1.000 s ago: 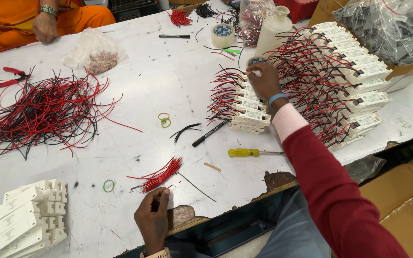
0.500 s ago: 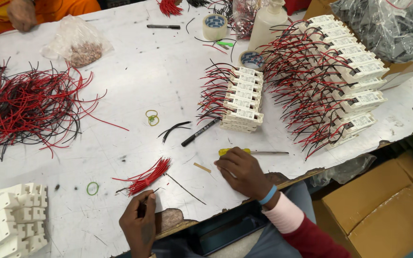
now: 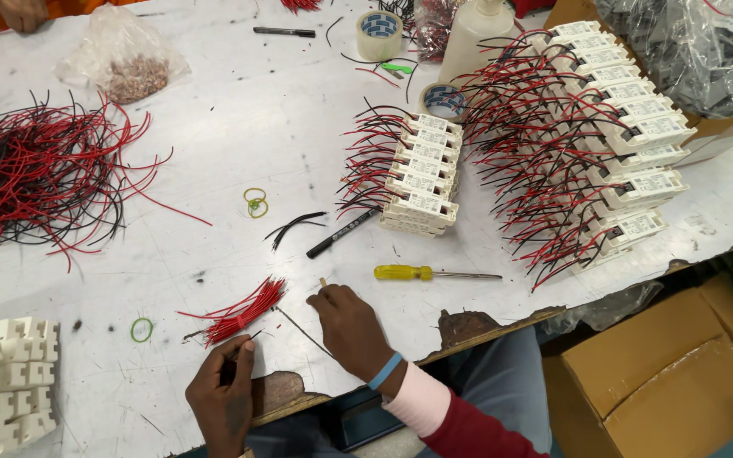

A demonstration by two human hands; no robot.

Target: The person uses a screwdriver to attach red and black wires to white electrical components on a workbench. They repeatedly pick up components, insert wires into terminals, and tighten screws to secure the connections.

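While left hand (image 3: 224,397) pinches thin black wire (image 3: 239,346), right hand (image 3: 351,329) grip indiscernible, fingertips hidden.

Much sat half out of view or too fine to read

The heap of loose red and black wires (image 3: 36,178) ran off the left edge, and the stack of white plastic housings (image 3: 2,382) was cut by the left and bottom edges. The left hand (image 3: 222,399) was clipped at the bottom edge; what its fingers pinched was too small to tell. The right hand (image 3: 351,326) covered part of a thin dark wire (image 3: 303,329), so any grip on it could not be judged. Another person's hand (image 3: 23,13) was cropped by the top edge. The contents of the clear bag (image 3: 125,64) were too small to identify.
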